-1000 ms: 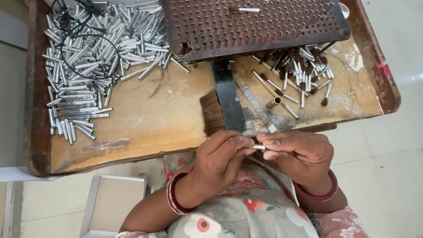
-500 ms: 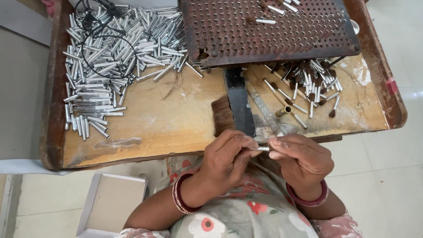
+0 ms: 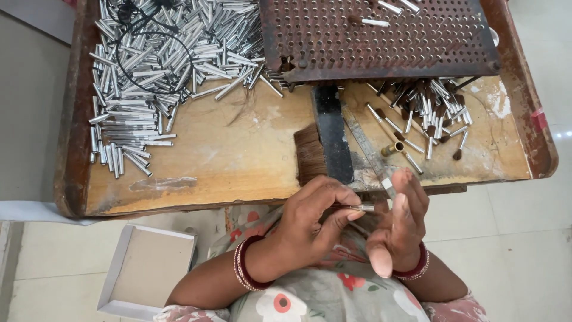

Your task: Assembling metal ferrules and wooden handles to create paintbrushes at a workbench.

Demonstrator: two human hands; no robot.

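The left hand (image 3: 313, 217) pinches a thin silver metal tube (image 3: 359, 208) between thumb and fingertips, holding it level just off the near edge of the worn wooden table (image 3: 238, 161). The right hand (image 3: 396, 223) stands open beside it, fingers spread and palm turned toward the tube's tip, gripping nothing.

Just beyond the hands, a flat brown bristle brush with a black handle (image 3: 325, 146) lies on the table, its bristles near the front edge. To the right sits a small scatter of short silver tubes with dark brush tips (image 3: 426, 104), close to the table's raised right rim. A rusty perforated metal plate (image 3: 375, 36) covers the far right. A large heap of plain silver tubes (image 3: 161, 65) fills the far left. The bare wood between heap and brush is open. On the floor at left lies a shallow white cardboard box (image 3: 146, 271).
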